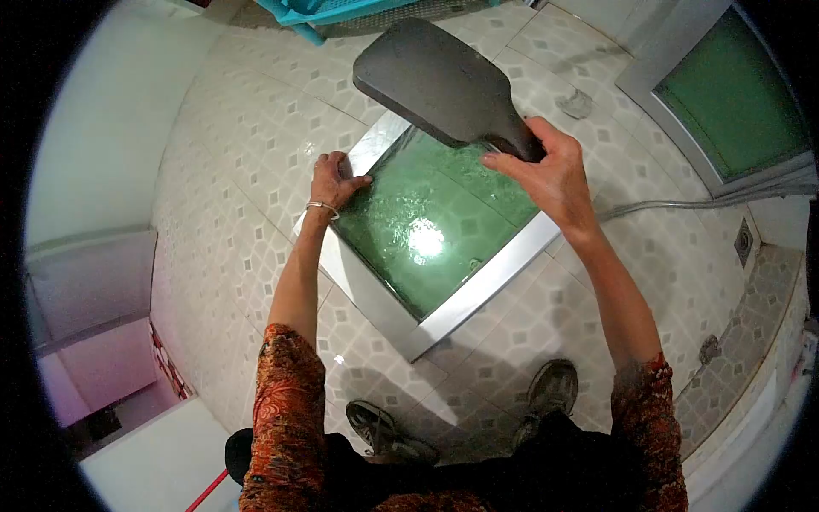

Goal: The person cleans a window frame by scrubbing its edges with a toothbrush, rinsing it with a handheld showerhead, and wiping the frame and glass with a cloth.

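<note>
A green glass panel in a silver metal frame stands or lies over the tiled floor in the middle of the view. Its glass is wet and reflects a bright light. My left hand, with a bracelet at the wrist, grips the frame's left side, thumb toward the glass. In my right hand is the handle of a big dark grey shower head, held above the panel's far part. The head's broad back faces me and hides the far corner of the panel.
A grey hose runs from near my right wrist to the right wall. Another framed green panel stands at the right. A turquoise plastic rack is at the top. My shoes are close below the panel. A floor drain lies at right.
</note>
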Tool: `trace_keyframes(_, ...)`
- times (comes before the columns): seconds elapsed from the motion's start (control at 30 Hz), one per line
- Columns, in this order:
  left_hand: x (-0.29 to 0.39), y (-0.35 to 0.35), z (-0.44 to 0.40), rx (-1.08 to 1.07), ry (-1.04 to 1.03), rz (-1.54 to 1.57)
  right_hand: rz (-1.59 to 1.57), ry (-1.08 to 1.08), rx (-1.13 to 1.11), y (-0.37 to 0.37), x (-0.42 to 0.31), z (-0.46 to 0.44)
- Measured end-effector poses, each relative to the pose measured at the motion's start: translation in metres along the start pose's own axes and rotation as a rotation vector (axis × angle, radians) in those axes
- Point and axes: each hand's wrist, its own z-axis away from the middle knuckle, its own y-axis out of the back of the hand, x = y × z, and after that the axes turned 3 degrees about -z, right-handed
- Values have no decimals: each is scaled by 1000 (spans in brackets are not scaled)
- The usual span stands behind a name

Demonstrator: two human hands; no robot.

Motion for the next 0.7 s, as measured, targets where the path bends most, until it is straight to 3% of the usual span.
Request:
trace_keyframes(0.23,-3,8,-7,-89,-33,-41,-127,48,-2,-4,9,4)
trace_keyframes(0.27,-1,5,-6,32,-116,-98,-99,39,-18,-6,3,2)
trace_keyframes(0.37,-1,9,-8,-19,-152,-198,-27,50,-13,-5,-2,-7)
trace_keyframes(0.4,0,9,-6,-68,-87,-28,-11,77,26,-4,3,-12)
trace_keyframes(0.43,2,10,-7,-96,-72,-53,4,105,65,-1,7,-17)
trace_keyframes(0.7,5,6,-14,-202,14,-86,-124,-136,137,46,37,-3)
